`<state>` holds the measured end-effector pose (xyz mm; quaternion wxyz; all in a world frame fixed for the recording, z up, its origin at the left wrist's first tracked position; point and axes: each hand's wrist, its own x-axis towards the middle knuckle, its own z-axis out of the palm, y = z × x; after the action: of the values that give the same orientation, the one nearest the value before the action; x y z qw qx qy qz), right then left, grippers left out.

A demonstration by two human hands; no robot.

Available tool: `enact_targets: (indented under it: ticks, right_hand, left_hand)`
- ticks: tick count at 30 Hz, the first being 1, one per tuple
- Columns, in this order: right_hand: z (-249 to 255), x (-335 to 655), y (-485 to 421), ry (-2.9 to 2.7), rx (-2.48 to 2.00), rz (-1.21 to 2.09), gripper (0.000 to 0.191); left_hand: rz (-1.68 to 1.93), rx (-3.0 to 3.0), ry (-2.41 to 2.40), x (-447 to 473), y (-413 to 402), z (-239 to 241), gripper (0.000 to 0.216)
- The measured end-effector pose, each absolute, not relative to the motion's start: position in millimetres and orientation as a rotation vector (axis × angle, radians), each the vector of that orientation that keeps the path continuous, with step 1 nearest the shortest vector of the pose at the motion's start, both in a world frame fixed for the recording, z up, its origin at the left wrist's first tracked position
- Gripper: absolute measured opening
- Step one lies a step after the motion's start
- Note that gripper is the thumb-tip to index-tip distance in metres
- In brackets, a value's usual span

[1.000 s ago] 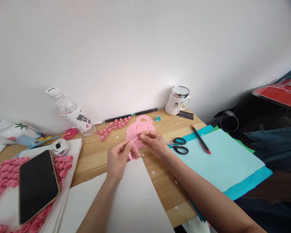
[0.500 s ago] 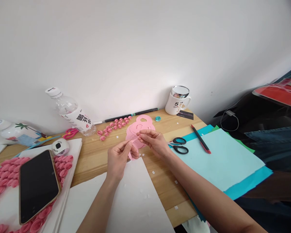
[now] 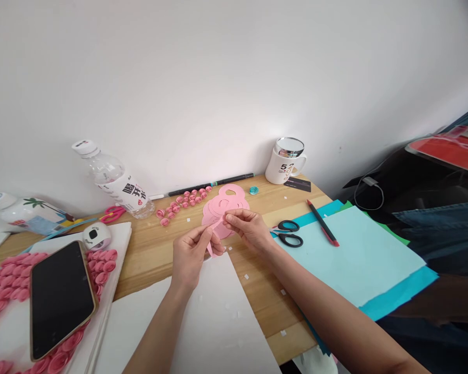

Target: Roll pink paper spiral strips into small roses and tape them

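Between my two hands is a pink paper strip point(image 3: 218, 228), stretched just above the table. My left hand point(image 3: 192, 253) pinches it, and one end hangs down below those fingers. The other end is held by my right hand point(image 3: 249, 228) between thumb and fingertips; the fingers partly hide it. Right behind my hands lies a pile of pink paper spirals point(image 3: 228, 200) cut as rings. Left of the pile sit several small rolled pink paper roses point(image 3: 185, 200). One teal rolled rose point(image 3: 254, 190) lies to its right.
White paper point(image 3: 222, 322) lies under my forearms. Black-handled scissors point(image 3: 290, 234), a pen point(image 3: 323, 223) and light blue sheets point(image 3: 354, 254) are on the right. A mug point(image 3: 286, 161) and bottle point(image 3: 120, 182) stand by the wall. A phone point(image 3: 62, 298) rests on pink roses at left.
My right hand has shifted very slightly to the right, and the strip between my fingers looks a little straighter. My left hand stays nearly in place.
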<state>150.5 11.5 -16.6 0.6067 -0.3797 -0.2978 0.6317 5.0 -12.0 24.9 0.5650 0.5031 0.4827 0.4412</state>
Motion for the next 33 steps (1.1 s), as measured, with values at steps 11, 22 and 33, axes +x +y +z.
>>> enact_targets:
  ticks: [11,22,33]
  right_hand:
    - [-16.8,152.1,10.2,-0.684,-0.867,1.482,0.022]
    - [-16.9,149.9,11.1,-0.674,-0.828,1.491,0.017]
    - [-18.3,151.5,11.5,-0.673,-0.836,1.518,0.022]
  left_hand:
    - [1.042,1.166,1.111,5.5,-12.0,26.2,0.024]
    - [1.065,1.15,1.127,5.1,-11.8,24.5,0.023]
    - [1.091,1.121,1.116,5.6,-11.8,24.8,0.023]
